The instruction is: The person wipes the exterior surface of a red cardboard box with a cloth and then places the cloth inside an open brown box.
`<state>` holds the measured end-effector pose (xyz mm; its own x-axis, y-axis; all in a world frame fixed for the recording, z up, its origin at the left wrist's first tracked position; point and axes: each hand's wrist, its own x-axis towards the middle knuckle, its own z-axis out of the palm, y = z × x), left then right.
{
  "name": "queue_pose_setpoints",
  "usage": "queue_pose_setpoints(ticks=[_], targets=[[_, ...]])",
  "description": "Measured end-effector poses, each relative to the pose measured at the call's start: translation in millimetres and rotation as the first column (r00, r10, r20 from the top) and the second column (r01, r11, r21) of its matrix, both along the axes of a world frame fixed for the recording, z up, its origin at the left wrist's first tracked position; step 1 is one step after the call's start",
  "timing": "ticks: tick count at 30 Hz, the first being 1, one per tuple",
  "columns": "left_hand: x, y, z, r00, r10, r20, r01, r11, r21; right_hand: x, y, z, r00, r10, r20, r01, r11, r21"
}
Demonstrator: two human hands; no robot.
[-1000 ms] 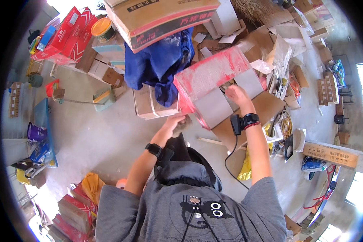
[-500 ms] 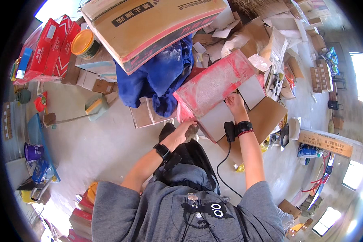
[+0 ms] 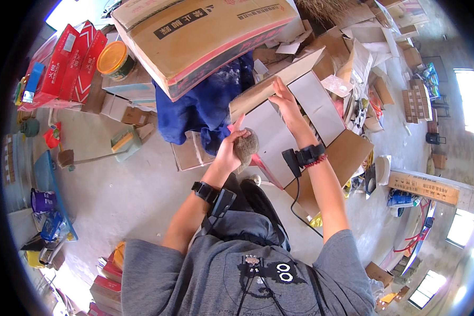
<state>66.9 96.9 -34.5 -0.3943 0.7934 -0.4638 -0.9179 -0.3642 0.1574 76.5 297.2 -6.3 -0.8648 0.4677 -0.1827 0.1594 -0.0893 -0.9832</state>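
Pale grey concrete floor (image 3: 126,195) stretches around me, with flattened and torn cardboard (image 3: 342,58) heaped across the far side toward the right. Biggest of the things near me is a brown carton (image 3: 210,39) with a pink-red band along its lower edge, above a bunched dark blue cloth (image 3: 189,113) at the far side of my work. Just right of the cloth sits the open box (image 3: 271,145), directly before me: pale panels lie across its top, one brown flap (image 3: 255,96) stands up along its far edge, and another brown flap (image 3: 347,155) spreads out toward the right. Smaller red boxes (image 3: 58,66) with white chevrons stand together at the far left, and between them and the cloth is a dark tub (image 3: 122,68) with an orange lid. My right hand (image 3: 287,102) is open, fingers straight and close together, right by the raised flap; I cannot tell how firmly it touches. My left hand (image 3: 229,155) is curled at the box's near left side, closed on a rounded grey-brown thing (image 3: 246,147) whose kind I cannot make out. Smallest of all, a red beaded bracelet (image 3: 316,161) circles my right wrist beside a black strap (image 3: 309,155).
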Motion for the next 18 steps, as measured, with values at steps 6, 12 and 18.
queue_pose_setpoints(ticks=[6, 12, 18], targets=[[-7, -6, 11, 0.944, -0.143, -0.297, 0.097, 0.982, -0.164, 0, -4, -2, 0.993, -0.030, 0.111, 0.017, 0.993, 0.117], [10, 11, 44, -0.082, -0.659, -0.748, -0.555, 0.654, -0.515, 16, -19, 2, 0.997, 0.072, 0.035, -0.070, 0.584, 0.809], [0, 35, 42, -0.215, -0.894, -0.394, -0.704, 0.421, -0.571, 13, -21, -3, 0.997, 0.028, 0.068, -0.073, 0.297, 0.952]])
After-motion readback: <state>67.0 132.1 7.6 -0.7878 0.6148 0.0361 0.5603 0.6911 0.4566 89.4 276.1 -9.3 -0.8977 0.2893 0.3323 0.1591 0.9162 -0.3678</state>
